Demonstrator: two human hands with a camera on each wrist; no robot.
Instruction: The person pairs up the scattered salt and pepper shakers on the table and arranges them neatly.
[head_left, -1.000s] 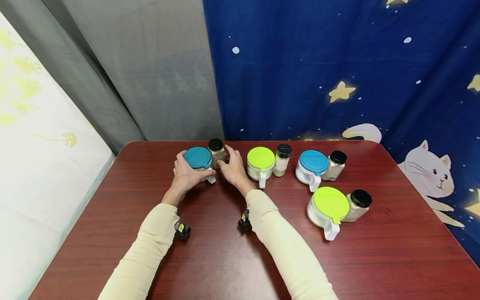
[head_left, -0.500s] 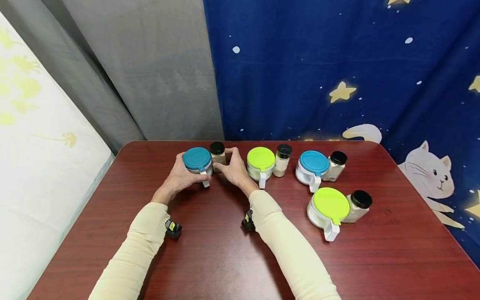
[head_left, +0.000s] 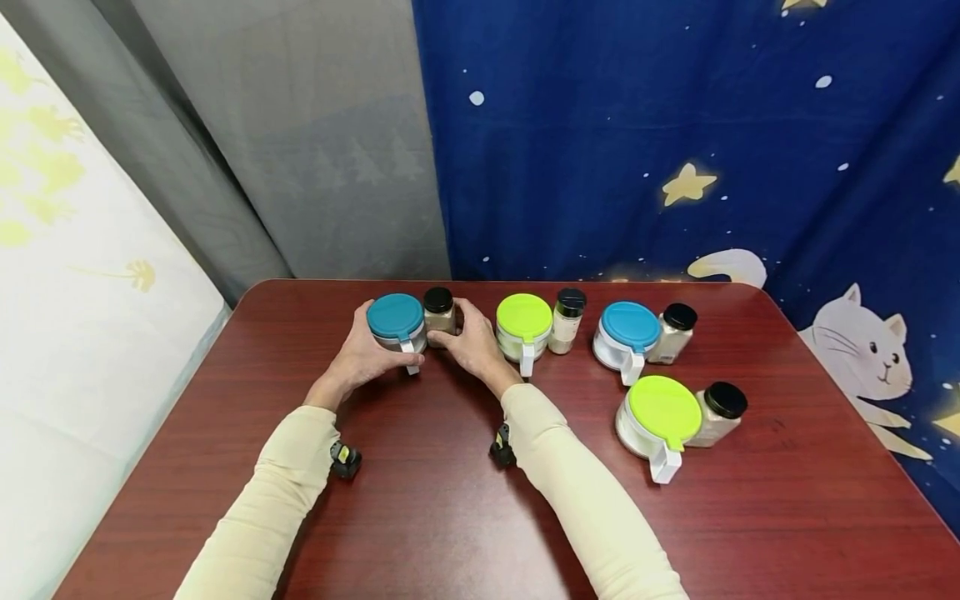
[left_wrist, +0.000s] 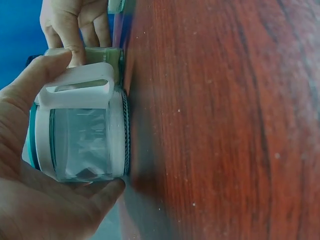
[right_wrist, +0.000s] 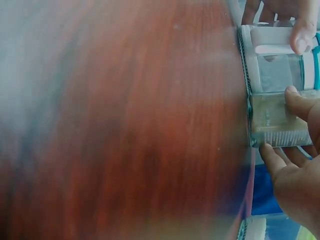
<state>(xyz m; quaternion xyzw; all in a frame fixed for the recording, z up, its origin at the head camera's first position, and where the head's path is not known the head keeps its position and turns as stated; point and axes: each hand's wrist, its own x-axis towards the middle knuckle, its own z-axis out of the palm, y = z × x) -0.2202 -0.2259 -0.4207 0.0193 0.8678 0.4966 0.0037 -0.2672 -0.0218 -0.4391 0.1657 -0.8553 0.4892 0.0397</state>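
A clear seasoning jar with a blue lid and white handle (head_left: pixel 395 316) stands at the back left of the table, its handle facing the front. My left hand (head_left: pixel 362 350) grips it, thumb across by the handle and fingers round the far side; in the left wrist view the glass body of the jar (left_wrist: pixel 82 142) shows between thumb and fingers. Right against it stands a square spice bottle with a black cap (head_left: pixel 439 310). My right hand (head_left: pixel 474 342) holds this bottle from the right; in the right wrist view, thumb and fingers lie on opposite sides of the spice bottle (right_wrist: pixel 275 117).
To the right, a green-lidded jar (head_left: pixel 522 317) stands beside a black-capped shaker (head_left: pixel 566 321). Further right are another blue-lidded jar (head_left: pixel 628 325) with a bottle (head_left: pixel 672 333), and nearer the front a green-lidded jar (head_left: pixel 663 412) with a bottle (head_left: pixel 718 413). Curtains hang behind the table (head_left: pixel 427 517).
The blue-lidded jar's handle has swung from the right toward the front, and my left wrist has shifted left. The spice bottle has come slightly forward in my right hand.
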